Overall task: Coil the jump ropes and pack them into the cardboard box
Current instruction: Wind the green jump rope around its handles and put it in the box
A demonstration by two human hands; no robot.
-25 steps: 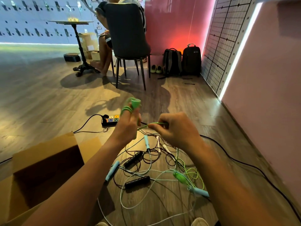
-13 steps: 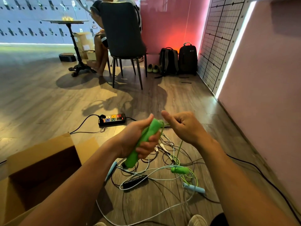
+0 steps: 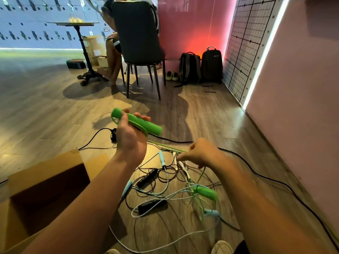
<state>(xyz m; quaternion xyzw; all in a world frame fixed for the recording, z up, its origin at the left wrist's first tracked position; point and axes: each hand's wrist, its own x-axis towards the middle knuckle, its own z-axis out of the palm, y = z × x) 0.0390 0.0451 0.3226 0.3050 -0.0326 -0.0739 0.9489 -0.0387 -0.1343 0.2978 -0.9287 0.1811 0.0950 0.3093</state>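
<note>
My left hand (image 3: 130,136) grips a green jump-rope handle (image 3: 146,124), held roughly level above the floor, with green cord wound along it. My right hand (image 3: 201,153) pinches the thin green cord (image 3: 165,145) that stretches from the handle. Below lies a tangle of jump ropes (image 3: 174,189) on the wooden floor: a second green handle (image 3: 206,193), light blue handles (image 3: 161,158), black handles (image 3: 146,177) and white ones. An open cardboard box (image 3: 42,189) stands at the lower left, its inside dark.
A black cable (image 3: 275,182) runs across the floor to a power strip hidden behind my left hand. A person sits on a dark chair (image 3: 139,43) beyond, beside a round pedestal table (image 3: 80,26). Two backpacks (image 3: 200,65) lean at the pink wall. The wall closes in at right.
My left hand has swung the green handle from a steep tilt to nearly level and raised it. My right hand has dropped down and to the right, drawing the cord out.
</note>
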